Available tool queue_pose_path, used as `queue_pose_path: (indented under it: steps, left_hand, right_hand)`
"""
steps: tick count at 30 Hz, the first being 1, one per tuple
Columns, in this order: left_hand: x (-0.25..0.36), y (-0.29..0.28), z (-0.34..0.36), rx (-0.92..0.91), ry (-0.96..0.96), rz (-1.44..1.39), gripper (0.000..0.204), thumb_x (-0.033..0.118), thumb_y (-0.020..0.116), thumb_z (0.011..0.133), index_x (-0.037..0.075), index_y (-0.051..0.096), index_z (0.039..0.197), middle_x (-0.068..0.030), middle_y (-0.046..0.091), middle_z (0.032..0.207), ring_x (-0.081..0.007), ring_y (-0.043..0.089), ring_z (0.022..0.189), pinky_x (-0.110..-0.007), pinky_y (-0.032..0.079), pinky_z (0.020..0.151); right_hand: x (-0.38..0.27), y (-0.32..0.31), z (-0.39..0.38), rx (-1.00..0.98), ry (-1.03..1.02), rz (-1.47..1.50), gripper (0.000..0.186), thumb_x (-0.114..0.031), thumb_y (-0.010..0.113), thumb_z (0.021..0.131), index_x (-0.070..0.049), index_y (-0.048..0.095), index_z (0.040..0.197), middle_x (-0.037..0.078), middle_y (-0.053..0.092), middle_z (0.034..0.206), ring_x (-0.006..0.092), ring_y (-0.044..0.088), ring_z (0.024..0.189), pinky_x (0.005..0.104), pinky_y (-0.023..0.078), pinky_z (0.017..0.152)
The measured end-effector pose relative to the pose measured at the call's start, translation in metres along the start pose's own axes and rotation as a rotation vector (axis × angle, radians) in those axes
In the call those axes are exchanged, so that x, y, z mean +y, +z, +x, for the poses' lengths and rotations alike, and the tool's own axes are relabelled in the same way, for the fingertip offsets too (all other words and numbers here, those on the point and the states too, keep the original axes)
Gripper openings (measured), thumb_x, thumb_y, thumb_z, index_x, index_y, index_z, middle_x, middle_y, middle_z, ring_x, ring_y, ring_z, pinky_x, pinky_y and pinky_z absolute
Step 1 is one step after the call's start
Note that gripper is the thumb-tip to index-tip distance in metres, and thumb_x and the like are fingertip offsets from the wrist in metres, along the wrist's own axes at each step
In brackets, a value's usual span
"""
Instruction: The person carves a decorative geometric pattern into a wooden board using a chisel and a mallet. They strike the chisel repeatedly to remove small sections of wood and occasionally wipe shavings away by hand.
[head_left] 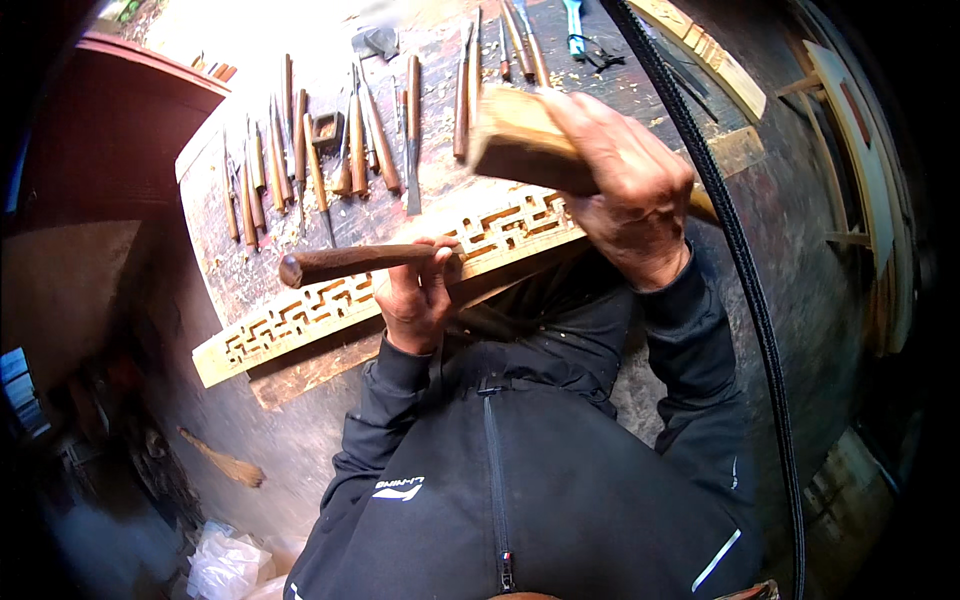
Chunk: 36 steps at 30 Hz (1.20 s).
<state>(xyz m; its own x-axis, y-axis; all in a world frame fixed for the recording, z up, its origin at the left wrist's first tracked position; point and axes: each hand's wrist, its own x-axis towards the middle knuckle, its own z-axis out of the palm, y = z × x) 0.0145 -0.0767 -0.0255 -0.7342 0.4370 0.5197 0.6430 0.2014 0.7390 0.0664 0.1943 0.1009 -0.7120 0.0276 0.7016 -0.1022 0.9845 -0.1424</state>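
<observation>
With the left hand clamped on the chisel and the right hand gripping the mallet, strike squarely (lightly) to spare the fretwork strip at the bench edge.

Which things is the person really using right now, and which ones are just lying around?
In use:
- chisel, gripped by the left hand
- wooden mallet, raised in the right hand
- carved fretwork strip, lying on the workbench

Lying about:
- row of spare chisels farther back on the bench
- small broom on the floor
- plastic bags on the floor
</observation>
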Motion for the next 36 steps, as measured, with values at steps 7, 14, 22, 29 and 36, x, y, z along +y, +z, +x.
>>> queue_pose_path:
  steps: [7,14,22,29,36]
  left_hand:
    - [0.019,-0.004,0.019,-0.044,-0.011,0.130,0.030,-0.002,0.069,0.104,0.000,0.061,0.133,-0.0170,0.079,0.103,-0.0274,0.079,0.088,-0.036,0.061,0.081]
    - [0.016,-0.002,0.018,-0.054,0.095,0.213,0.048,-0.006,0.066,0.098,0.001,0.058,0.145,-0.0206,0.077,0.103,-0.0361,0.078,0.084,-0.039,0.059,0.073]
    - [0.021,0.005,0.026,-0.066,-0.004,0.145,0.025,0.002,0.071,0.102,0.004,0.063,0.126,-0.0174,0.075,0.095,-0.0341,0.077,0.081,-0.043,0.059,0.070]
    - [0.012,0.001,0.022,-0.105,0.030,0.206,0.031,-0.003,0.066,0.105,0.002,0.060,0.135,-0.0170,0.076,0.102,-0.0312,0.078,0.086,-0.038,0.059,0.074]
    - [0.014,-0.001,0.020,-0.099,0.004,0.180,0.028,0.001,0.069,0.104,0.002,0.061,0.131,-0.0168,0.075,0.094,-0.0336,0.075,0.077,-0.042,0.057,0.068]
  right_hand:
    - [-0.046,-0.024,0.090,0.324,-0.282,0.123,0.034,-0.021,0.080,0.092,-0.010,0.078,0.124,0.012,0.079,0.099,0.0266,0.080,0.087,0.0367,0.066,0.074]
    - [-0.066,-0.032,0.104,0.374,-0.344,0.027,0.042,-0.031,0.081,0.084,-0.020,0.082,0.125,0.008,0.081,0.110,0.0224,0.079,0.092,0.0353,0.064,0.076]
    - [-0.059,-0.060,0.098,0.248,-0.267,0.055,0.041,-0.029,0.084,0.082,-0.019,0.083,0.122,0.009,0.079,0.099,0.0228,0.077,0.087,0.0344,0.063,0.074]
    - [-0.049,-0.060,0.098,0.223,-0.189,0.139,0.046,-0.027,0.081,0.087,-0.019,0.079,0.132,0.007,0.079,0.103,0.0220,0.076,0.084,0.0371,0.063,0.076]
    - [-0.050,-0.058,0.095,0.182,-0.153,0.132,0.051,-0.020,0.086,0.083,-0.014,0.078,0.133,0.012,0.080,0.106,0.0268,0.078,0.088,0.0377,0.064,0.078]
